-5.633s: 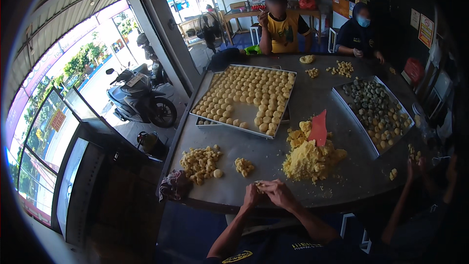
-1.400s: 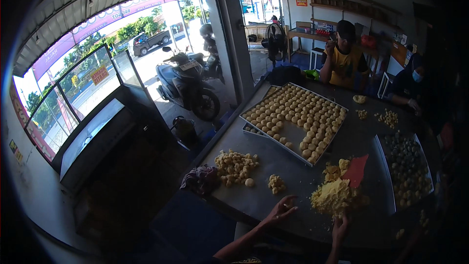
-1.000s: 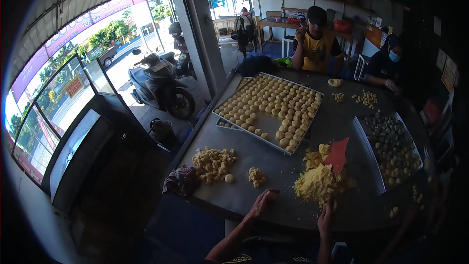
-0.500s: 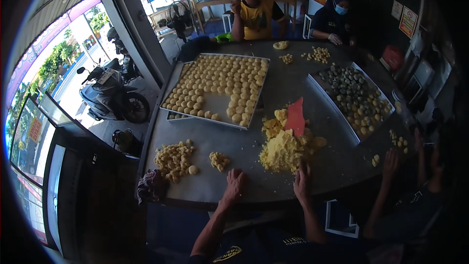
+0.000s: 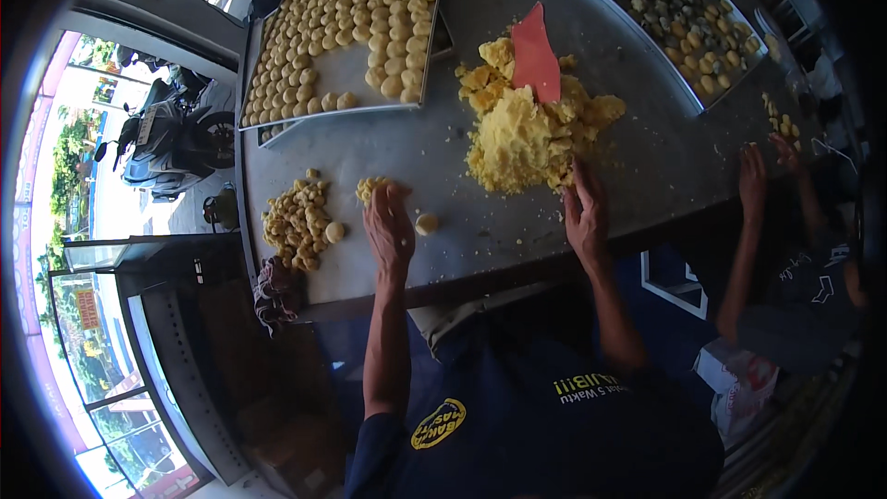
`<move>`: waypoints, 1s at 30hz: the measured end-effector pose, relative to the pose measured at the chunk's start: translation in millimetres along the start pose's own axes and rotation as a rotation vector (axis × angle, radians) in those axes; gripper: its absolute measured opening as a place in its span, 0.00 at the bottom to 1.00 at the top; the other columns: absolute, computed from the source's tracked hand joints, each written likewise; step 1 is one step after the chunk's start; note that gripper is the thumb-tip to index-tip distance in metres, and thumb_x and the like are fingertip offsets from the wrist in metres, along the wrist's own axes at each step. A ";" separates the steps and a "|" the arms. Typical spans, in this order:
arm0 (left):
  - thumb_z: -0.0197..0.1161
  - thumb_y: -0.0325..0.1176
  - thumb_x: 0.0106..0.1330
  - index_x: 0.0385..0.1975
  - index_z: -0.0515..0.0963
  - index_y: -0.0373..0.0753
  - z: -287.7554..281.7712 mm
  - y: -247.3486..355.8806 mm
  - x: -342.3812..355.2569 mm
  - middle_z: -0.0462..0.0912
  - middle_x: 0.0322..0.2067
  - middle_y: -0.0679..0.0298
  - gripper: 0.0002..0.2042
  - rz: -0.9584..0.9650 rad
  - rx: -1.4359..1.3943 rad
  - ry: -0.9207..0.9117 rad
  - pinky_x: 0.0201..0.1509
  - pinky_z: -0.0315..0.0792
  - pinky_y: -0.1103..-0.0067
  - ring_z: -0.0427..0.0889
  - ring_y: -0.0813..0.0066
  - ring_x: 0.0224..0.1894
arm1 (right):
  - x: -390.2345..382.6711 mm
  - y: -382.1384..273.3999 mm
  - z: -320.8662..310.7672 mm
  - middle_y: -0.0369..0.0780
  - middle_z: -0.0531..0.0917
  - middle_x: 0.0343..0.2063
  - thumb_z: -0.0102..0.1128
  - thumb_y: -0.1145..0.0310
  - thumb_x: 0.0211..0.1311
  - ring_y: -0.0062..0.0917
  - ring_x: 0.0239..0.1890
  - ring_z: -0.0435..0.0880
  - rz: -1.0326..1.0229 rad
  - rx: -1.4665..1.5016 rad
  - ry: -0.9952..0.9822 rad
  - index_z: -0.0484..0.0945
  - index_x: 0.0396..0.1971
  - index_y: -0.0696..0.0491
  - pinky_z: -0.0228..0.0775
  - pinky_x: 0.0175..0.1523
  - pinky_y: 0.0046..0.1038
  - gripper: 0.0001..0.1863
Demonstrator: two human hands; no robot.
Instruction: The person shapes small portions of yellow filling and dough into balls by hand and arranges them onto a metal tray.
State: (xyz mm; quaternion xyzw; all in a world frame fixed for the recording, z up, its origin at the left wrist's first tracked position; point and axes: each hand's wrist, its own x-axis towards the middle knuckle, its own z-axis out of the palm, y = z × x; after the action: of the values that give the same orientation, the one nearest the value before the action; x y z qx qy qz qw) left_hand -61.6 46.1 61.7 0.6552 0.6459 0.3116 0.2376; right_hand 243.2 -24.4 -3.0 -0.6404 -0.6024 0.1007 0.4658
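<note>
My left hand (image 5: 390,229) reaches over a small heap of pale dough pieces (image 5: 371,188), its fingers stretched out and partly covering them. Just right of that hand, a single round dough ball (image 5: 426,224) lies on the metal table (image 5: 443,263). My right hand (image 5: 586,212) is at the near right edge of a large mound of crumbly yellow dough (image 5: 522,134). Its thumb and fingers are apart, and the fingertips touch or nearly touch the mound. A red flat scraper (image 5: 537,55) stands stuck in the top of the mound.
A tray of dough balls (image 5: 356,32) sits at the far left, on another tray. A larger pile of pieces (image 5: 297,222) and a crumpled cloth (image 5: 275,294) lie at left. Another tray (image 5: 679,23) holds dark and yellow balls. A co-worker's hands (image 5: 753,176) are at right.
My view has tilted down and turned. The left hand has moved left to the small heap, and a dough ball now shows where it rested. The right hand stays by the mound.
</note>
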 end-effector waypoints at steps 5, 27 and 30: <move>0.48 0.33 0.70 0.34 0.73 0.37 38.2 -10.1 33.1 0.75 0.33 0.58 0.08 0.249 0.383 0.085 0.49 0.64 0.61 0.73 0.53 0.40 | 4.3 -6.6 -0.1 0.47 0.74 0.57 0.58 0.74 0.65 0.42 0.57 0.73 0.052 -0.083 -0.033 0.65 0.66 0.51 0.68 0.58 0.37 0.29; 0.52 0.20 0.59 0.58 0.70 0.40 -49.4 -81.5 20.5 0.71 0.61 0.53 0.24 0.230 0.468 0.077 0.65 0.61 0.64 0.70 0.51 0.59 | 23.0 -6.2 0.4 0.51 0.67 0.63 0.64 0.80 0.55 0.47 0.63 0.67 0.052 -0.019 -0.085 0.62 0.68 0.56 0.58 0.68 0.37 0.38; 0.52 0.21 0.61 0.53 0.73 0.37 -38.6 -101.1 34.7 0.77 0.54 0.52 0.19 0.365 0.294 -0.007 0.61 0.65 0.62 0.74 0.48 0.53 | 23.5 -1.1 6.0 0.51 0.71 0.58 0.63 0.82 0.53 0.47 0.60 0.69 -0.018 0.020 -0.031 0.65 0.66 0.56 0.61 0.64 0.34 0.37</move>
State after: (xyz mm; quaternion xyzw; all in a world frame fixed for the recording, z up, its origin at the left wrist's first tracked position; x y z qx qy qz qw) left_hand -160.8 82.4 19.8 0.7898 0.5542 0.2497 0.0817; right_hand 244.3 -1.4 4.7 -0.6286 -0.6143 0.1123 0.4636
